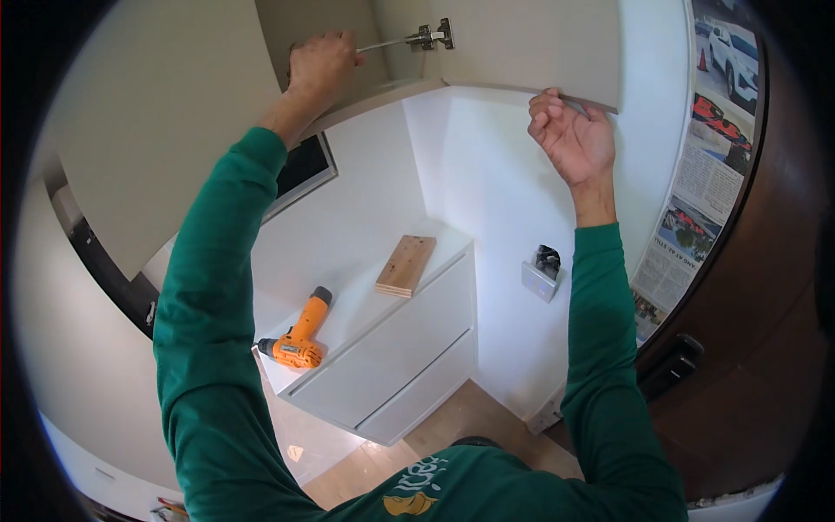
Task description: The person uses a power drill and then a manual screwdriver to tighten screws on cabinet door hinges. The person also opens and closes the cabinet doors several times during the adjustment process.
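Note:
My left hand [322, 68] is closed around the handle of a screwdriver, most of which is hidden in the fist. The thin metal shaft of the screwdriver [383, 44] points right, and its tip meets a metal hinge [426, 37] inside the overhead cabinet. That hinge joins the beige cabinet door [535, 43], which hangs open to the right. With curled fingers, my right hand [574, 139] grips the door's lower edge, palm turned toward me. Part of its fingertips is hidden there.
Below stands a white drawer unit [383, 383] with an orange cordless drill [303, 335] and a wooden block [406, 265] on top. A switch plate [539, 280] hangs loose from the wall. Newspaper [696, 174] covers a strip beside the dark brown door [748, 374] at right.

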{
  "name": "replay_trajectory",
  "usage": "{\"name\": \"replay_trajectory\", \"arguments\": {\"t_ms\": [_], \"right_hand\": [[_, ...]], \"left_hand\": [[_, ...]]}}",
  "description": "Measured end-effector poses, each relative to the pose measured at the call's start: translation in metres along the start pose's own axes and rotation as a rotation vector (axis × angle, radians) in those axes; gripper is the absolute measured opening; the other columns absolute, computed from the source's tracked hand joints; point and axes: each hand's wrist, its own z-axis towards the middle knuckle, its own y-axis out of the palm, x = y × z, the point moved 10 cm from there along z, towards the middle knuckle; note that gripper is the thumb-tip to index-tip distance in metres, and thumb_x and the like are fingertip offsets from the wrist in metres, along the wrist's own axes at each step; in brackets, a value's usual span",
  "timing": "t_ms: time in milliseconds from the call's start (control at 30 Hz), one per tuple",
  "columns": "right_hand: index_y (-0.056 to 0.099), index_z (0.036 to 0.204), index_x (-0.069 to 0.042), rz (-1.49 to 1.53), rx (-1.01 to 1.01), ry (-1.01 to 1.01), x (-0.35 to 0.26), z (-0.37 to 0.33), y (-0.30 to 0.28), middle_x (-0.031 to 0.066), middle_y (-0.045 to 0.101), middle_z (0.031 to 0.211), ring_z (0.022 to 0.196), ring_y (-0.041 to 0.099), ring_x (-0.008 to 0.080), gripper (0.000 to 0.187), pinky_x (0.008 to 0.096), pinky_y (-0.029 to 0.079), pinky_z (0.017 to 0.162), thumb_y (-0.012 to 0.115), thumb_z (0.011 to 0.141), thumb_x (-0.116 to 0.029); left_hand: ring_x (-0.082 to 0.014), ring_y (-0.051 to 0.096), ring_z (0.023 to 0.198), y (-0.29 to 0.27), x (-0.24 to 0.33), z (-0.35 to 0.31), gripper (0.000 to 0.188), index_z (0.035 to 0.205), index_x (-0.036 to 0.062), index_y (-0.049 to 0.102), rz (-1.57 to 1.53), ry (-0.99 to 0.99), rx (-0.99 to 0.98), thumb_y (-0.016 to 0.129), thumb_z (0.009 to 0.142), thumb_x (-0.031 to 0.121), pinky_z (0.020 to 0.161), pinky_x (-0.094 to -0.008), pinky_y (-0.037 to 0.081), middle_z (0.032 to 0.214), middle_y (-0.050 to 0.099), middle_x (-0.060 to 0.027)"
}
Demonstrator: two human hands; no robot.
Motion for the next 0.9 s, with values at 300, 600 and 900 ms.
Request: {"name": "replay_trajectory", "arguments": {"t_ms": [300, 600, 900], "right_hand": [[0.05, 0.106, 0.001, -0.001, 0.0, -0.008, -0.004, -0.002, -0.002, 0.0092, 0.05, 0.094, 0.087, 0.051, 0.0239, 0.043, 0.044, 0.051, 0.087, 0.035, 0.105, -0.039], [0.051, 0.106, 0.002, -0.009, 0.009, -0.02, -0.004, -0.002, -0.002, 0.0093, 0.05, 0.093, 0.088, 0.051, 0.0232, 0.043, 0.0432, 0.051, 0.088, 0.036, 0.105, -0.038], [0.051, 0.106, 0.002, -0.01, 0.025, -0.03, -0.003, -0.001, -0.003, 0.0092, 0.05, 0.093, 0.087, 0.052, 0.0234, 0.045, 0.0456, 0.051, 0.088, 0.032, 0.105, -0.039]], "left_hand": [[-0.0377, 0.071, 0.085, 0.009, 0.006, 0.001, 0.044, 0.102, 0.0062, 0.064, -0.053, -0.018, -0.054, 0.048, 0.107, 0.047, 0.074, -0.0518, 0.055, 0.086, 0.07, -0.0137], [-0.0191, 0.064, 0.071, 0.047, -0.01, 0.012, 0.055, 0.082, 0.0054, 0.063, -0.662, -0.19, -0.652, 0.054, 0.101, 0.057, 0.062, -0.0338, 0.05, 0.076, 0.064, -0.0095], [-0.0399, 0.073, 0.094, 0.009, 0.008, 0.003, 0.041, 0.104, 0.0037, 0.071, -0.045, 0.045, -0.223, 0.064, 0.098, 0.044, 0.078, -0.0517, 0.058, 0.1, 0.075, -0.0198]]}}
